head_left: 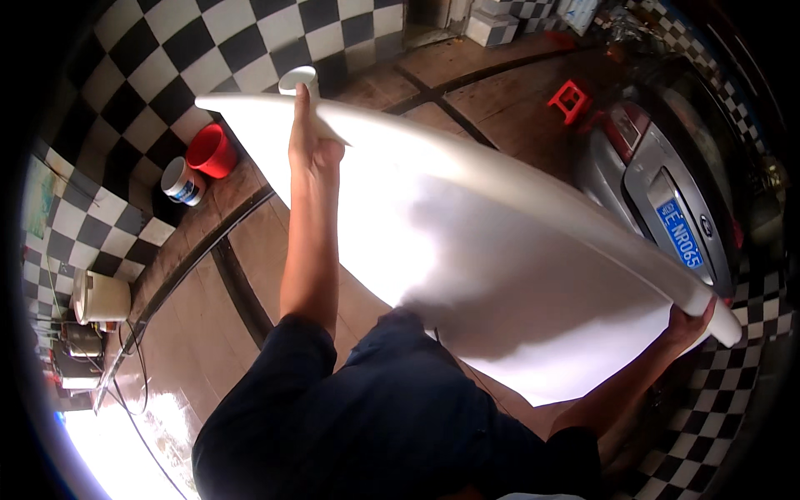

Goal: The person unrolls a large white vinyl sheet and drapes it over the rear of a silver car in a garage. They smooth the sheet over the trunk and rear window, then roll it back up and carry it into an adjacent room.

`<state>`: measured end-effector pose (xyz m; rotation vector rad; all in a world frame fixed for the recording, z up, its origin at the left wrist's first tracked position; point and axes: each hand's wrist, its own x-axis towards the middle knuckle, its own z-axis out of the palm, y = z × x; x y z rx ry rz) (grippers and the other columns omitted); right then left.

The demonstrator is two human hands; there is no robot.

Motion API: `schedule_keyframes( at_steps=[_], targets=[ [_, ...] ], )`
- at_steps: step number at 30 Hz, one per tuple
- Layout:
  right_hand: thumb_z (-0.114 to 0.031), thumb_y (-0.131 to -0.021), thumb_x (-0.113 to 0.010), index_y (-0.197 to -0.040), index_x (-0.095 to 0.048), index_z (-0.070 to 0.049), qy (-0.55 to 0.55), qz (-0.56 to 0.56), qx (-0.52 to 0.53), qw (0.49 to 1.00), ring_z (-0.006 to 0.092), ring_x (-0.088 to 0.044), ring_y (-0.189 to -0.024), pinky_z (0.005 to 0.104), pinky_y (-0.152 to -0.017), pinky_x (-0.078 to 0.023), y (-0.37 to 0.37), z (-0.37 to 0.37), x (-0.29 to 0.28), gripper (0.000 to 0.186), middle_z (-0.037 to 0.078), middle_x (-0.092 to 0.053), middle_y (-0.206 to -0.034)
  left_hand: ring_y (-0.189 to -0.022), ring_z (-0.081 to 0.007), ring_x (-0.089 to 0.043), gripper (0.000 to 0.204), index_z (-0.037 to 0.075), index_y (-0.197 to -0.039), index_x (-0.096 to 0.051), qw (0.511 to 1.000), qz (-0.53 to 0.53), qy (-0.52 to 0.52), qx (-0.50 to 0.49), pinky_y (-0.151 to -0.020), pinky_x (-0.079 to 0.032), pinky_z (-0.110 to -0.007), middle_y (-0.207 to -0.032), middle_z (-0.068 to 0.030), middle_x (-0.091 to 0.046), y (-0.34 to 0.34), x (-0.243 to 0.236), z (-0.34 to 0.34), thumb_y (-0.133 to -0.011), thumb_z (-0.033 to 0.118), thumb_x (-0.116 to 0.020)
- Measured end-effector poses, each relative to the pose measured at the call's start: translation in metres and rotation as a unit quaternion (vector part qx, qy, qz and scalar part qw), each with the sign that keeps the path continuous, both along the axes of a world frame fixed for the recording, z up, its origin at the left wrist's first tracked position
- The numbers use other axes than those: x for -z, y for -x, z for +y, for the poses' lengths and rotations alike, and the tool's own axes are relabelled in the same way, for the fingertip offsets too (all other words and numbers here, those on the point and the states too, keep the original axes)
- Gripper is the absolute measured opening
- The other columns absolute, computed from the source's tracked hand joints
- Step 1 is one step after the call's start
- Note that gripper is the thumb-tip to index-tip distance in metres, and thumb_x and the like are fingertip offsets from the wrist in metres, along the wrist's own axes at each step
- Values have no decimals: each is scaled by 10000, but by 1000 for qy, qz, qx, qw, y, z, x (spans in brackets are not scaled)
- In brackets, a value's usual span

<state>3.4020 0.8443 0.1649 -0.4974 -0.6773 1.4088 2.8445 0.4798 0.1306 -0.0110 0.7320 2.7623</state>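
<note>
A large white sheet (533, 267), partly rolled up, is held out in front of my body. Its thick rolled edge (500, 171) slants from far left down to near right. My left hand (317, 148) grips this edge toward the far left end, thumb pointing up and fingers mostly hidden by the sheet. Around the roll's right end, my right hand (690, 325) is closed, just short of the protruding tip. A white round-mouthed thing (292, 82) shows beside my left thumb; I cannot tell whether it belongs to the roll. The sheet hangs slack toward me, shaded in its middle.
A red bucket (212, 152) and a white bucket (182, 182) stand by the checkered wall (200, 42). A silver car (658, 192) is close beyond the roll's right half. Farther off stands a red stool (570, 102). Hoses (137, 375) and a beige tub (102, 296) lie left.
</note>
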Motion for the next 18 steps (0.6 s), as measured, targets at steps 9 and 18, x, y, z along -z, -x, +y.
schedule_keyframes(
  at_steps=[9,18],
  targets=[
    [-115,-709,-690,-1212,-341,19,-272,-411,88,865,256,-500,-956,399,-854,-410,150,161,47,627,181,-486,-1071,-953,-256,-479,524,28,-1115,-373,991,14,40,-128,-877,-398,-421,-971,-129,-477,96,-19,25,-808,414,-550],
    [-261,-799,-593,-1013,-493,3,12,-44,-67,997,218,-565,-825,311,-702,-499,320,224,56,354,154,-564,-907,-741,-185,-577,253,78,-858,-538,995,58,38,-66,-662,-499,-325,-749,-47,-574,205,13,87,-826,329,-560]
  ],
)
